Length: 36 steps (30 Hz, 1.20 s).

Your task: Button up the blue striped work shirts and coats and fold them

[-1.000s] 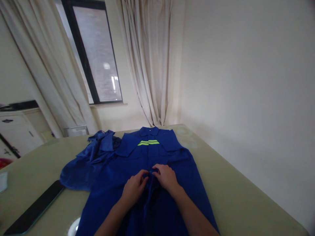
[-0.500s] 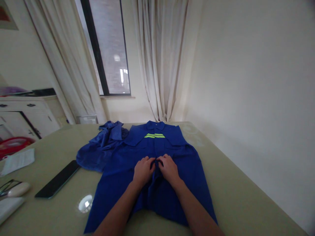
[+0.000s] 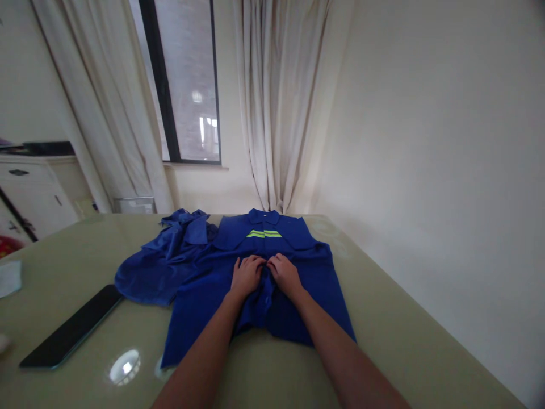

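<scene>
A blue shirt (image 3: pixel 315 289) with a collar and yellow-green stripes on its chest lies spread on the greenish table (image 3: pixel 395 335), its collar toward the window. My left hand (image 3: pixel 248 274) and my right hand (image 3: pixel 284 274) meet at its front opening, below the stripes. Both hands have bent fingers pinching the edges of the cloth, fingertips nearly touching. Small buttons show faintly on the strip below them. Beside the shirt on the left, a crumpled blue garment (image 3: pixel 157 264) touches it.
A long black flat object (image 3: pixel 74 329) lies on the table at the left, with a white paper (image 3: pixel 10 278) beyond it. A wall (image 3: pixel 447 170) runs along the right edge. Curtains (image 3: pixel 276 113), a window and a white cabinet (image 3: pixel 38 193) stand behind.
Both hands have moved up along the front opening, still pinching cloth. The shirt's lower edge sits farther from me. The view has shifted, so the objects at the left lie nearer the frame edge.
</scene>
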Each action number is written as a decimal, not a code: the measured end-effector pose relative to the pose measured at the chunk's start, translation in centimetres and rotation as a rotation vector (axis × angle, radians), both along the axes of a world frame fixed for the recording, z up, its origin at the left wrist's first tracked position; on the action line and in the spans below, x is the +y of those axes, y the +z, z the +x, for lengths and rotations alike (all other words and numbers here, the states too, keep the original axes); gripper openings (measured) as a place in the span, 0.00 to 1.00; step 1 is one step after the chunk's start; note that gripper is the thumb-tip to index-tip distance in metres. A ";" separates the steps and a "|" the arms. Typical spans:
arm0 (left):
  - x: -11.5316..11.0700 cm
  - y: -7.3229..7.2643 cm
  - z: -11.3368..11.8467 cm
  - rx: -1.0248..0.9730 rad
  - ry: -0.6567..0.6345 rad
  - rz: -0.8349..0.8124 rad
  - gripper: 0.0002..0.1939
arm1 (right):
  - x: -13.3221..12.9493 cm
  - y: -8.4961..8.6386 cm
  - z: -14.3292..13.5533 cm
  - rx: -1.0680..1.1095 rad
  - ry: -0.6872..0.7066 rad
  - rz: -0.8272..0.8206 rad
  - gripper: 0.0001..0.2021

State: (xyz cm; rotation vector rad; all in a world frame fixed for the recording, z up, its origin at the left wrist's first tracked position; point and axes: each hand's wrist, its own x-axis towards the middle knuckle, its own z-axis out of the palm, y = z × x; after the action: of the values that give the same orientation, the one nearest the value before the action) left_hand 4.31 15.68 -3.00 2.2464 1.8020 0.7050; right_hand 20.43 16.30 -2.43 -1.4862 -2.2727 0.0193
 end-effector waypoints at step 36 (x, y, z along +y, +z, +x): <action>4.2 -0.1 -2.6 -0.229 -0.047 -0.031 0.12 | 3.8 -1.5 -0.3 0.601 0.107 -0.065 0.06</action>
State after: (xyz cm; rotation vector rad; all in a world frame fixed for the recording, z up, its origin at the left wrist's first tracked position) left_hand 1.69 19.85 -3.13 2.0842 1.6362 0.8790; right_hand 20.10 20.07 -3.98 -1.1787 -1.8621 0.5051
